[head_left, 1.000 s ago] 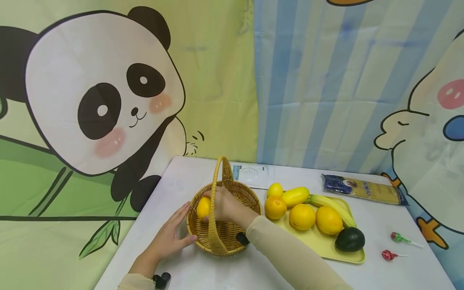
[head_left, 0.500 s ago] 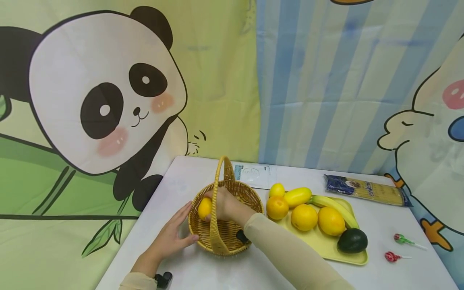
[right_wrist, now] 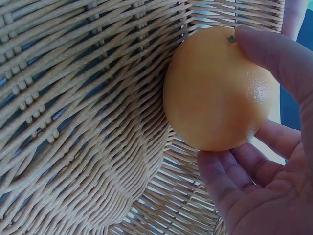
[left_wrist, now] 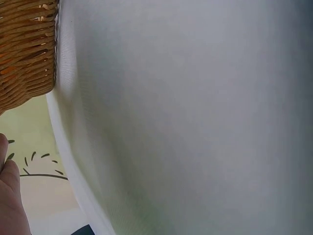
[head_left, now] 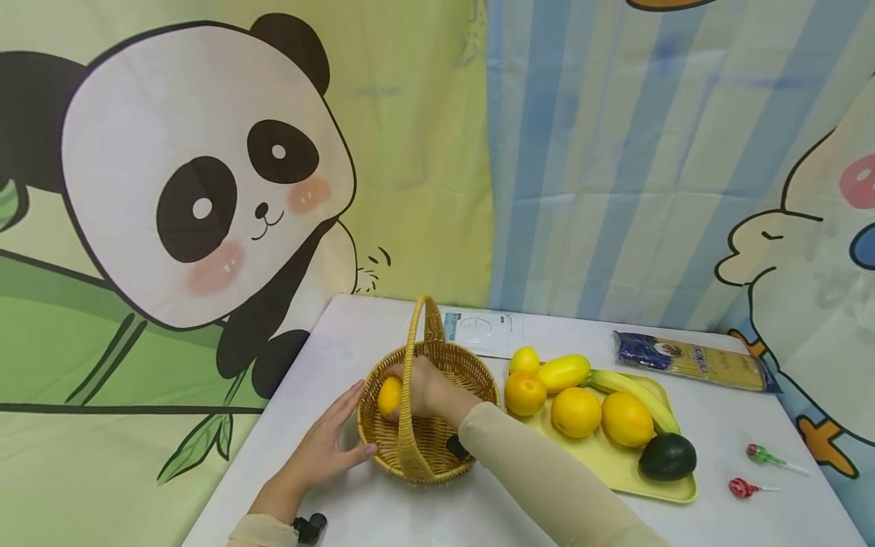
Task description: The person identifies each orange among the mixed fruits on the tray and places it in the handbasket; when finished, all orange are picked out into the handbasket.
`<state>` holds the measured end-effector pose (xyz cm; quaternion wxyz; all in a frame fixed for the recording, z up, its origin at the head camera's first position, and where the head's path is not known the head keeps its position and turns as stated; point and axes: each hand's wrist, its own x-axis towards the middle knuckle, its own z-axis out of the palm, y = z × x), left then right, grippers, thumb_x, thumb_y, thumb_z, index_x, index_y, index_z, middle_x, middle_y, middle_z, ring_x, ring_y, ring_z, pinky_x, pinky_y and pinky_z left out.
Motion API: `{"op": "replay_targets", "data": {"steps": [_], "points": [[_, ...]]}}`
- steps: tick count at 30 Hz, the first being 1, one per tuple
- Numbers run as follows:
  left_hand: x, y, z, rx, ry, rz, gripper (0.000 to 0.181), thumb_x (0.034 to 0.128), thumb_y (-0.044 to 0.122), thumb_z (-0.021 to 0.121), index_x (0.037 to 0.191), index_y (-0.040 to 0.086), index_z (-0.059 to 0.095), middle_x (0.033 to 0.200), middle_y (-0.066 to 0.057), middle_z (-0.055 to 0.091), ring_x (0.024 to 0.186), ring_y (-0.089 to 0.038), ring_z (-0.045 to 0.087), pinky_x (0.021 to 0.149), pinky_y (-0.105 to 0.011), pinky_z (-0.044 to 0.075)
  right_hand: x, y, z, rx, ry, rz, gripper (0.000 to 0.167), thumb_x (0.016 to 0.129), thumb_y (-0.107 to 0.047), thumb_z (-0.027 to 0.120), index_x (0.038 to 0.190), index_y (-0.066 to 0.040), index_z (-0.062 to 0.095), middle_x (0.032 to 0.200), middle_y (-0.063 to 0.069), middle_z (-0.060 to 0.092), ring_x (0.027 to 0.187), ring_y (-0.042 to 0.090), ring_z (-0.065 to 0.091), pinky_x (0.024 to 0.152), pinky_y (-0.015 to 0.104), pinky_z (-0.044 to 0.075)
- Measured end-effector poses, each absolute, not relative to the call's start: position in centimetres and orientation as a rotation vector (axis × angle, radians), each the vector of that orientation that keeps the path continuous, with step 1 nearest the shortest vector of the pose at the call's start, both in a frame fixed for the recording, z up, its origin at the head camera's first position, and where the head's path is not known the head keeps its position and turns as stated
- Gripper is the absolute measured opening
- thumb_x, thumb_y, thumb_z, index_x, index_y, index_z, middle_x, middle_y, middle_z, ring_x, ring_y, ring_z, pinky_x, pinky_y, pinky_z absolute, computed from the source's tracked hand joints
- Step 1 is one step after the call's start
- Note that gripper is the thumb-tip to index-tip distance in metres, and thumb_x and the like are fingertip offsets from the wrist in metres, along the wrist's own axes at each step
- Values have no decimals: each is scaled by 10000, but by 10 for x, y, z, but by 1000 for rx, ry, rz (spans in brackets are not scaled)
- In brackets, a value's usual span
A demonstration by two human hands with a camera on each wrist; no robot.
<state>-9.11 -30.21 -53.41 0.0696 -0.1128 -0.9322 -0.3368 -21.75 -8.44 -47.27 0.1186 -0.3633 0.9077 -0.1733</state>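
Orange [right_wrist: 220,88] held in wicker basket [head_left: 473,372]

Orange, 1: inside the basket towards its left wall, pinched in the grip of the right hand [head_left: 424,387], thumb and fingers on opposite sides
Left hand [head_left: 324,444]: grip spread, fingertips and thumb at the basket's left rim
Yellow tray [head_left: 601,460], right of the basket on the white table [head_left: 410,516]: 3 orange fruits [head_left: 576,412], 1 banana [head_left: 632,396], 1 dark green fruit [head_left: 668,457], 2 yellow fruits [head_left: 564,373]
Table's back right: 1 long printed packet [head_left: 697,362]
Table's right side: 2 lollipops [head_left: 756,453]
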Motion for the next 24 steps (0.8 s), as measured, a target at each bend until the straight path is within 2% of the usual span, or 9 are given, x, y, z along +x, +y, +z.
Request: {"op": "replay_targets", "data": {"steps": [8,12,21,24], "points": [[-90,-301,-533,-318,-2817,-1021,1052,822,515,859,1665,233,296,1739,32,285,1572,-340,356,1193,-664,388,-219,-83,-475,-1152,2674,-482,712,772,-425,907,1382,-169,642,1270,67,686,1229,261,600,1040,355,539],[-91,-301,-533,-321,-2815,-1024,1054,822,509,861,1665,229,295,1739,49,278,1571,-338,358,1195,-658,387,-218,-83,-474,-1117,2676,-478,749,769,-450,915,1400,-164,628,1304,75,679,1261,272,601,1066,368,539],[-91,-302,-535,-322,-2815,-1036,1056,822,518,859,1665,226,295,1737,3,296,1571,-343,357,1195,-660,385,-216,-84,-472,-1023,2649,-514,861,720,-502,945,1440,-171,606,1356,113,653,1254,255,604,1066,369,549],[-91,-302,-536,-323,-2809,-1037,1051,822,517,859,1664,231,299,1734,-11,304,1569,-347,359,1194,-666,384,-216,-85,-472,-1000,2642,-513,917,715,-536,938,1480,-184,577,1403,120,636,1297,263,592,1095,378,539]]}}
